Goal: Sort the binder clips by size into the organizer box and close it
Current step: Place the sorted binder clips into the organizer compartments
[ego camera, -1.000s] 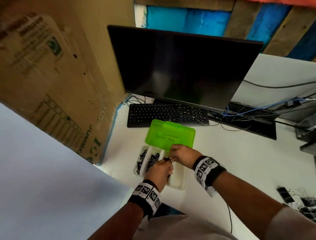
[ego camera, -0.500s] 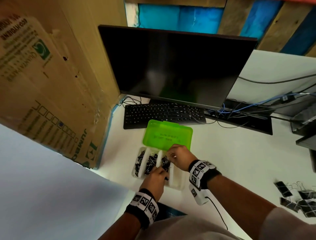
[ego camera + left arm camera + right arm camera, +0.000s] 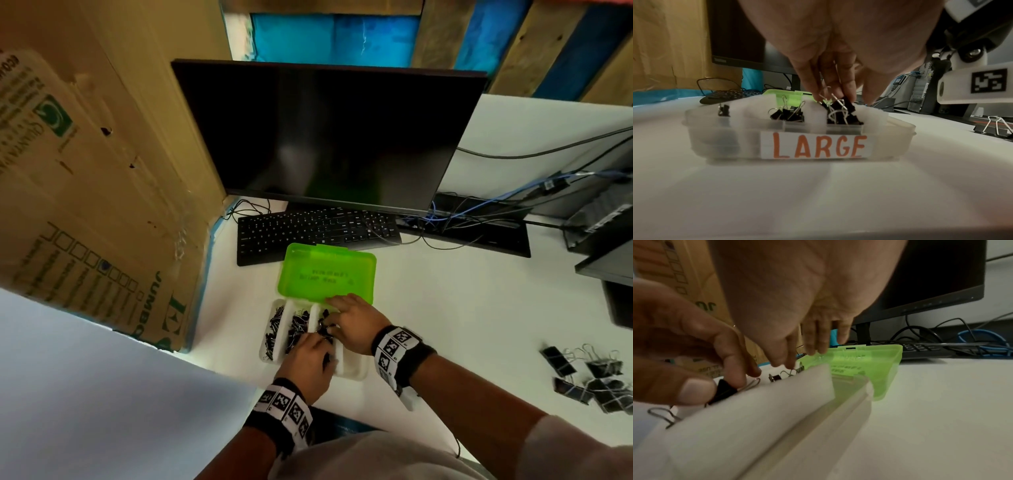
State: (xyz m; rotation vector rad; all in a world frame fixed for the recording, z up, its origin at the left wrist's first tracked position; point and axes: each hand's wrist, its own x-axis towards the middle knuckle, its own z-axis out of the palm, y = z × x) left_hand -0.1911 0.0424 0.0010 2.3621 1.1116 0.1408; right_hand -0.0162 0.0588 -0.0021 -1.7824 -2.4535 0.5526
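Note:
A translucent organizer box (image 3: 352, 371) lies on the white desk, its green lid (image 3: 325, 277) folded open behind it. The front wall (image 3: 715, 142) carries a label reading LARGE. Three compartments hold black binder clips (image 3: 296, 327); the rightmost compartment looks bare. My left hand (image 3: 320, 342) reaches into the third compartment and pinches a black binder clip (image 3: 723, 391) between thumb and forefinger. My right hand (image 3: 330, 320) hovers over the same compartment from the right, its straight fingers (image 3: 785, 360) touching the wire handles of clips there.
A pile of bigger binder clips (image 3: 596, 380) lies on the desk at the far right. Behind the box sit a black keyboard (image 3: 318, 233), a dark monitor (image 3: 325, 137) and tangled cables (image 3: 479, 219). A large cardboard carton (image 3: 102, 188) stands to the left.
Both hands, which met just above the box a second ago, have dropped into the third compartment. The view has tilted down, bringing the clip pile at the right into sight.

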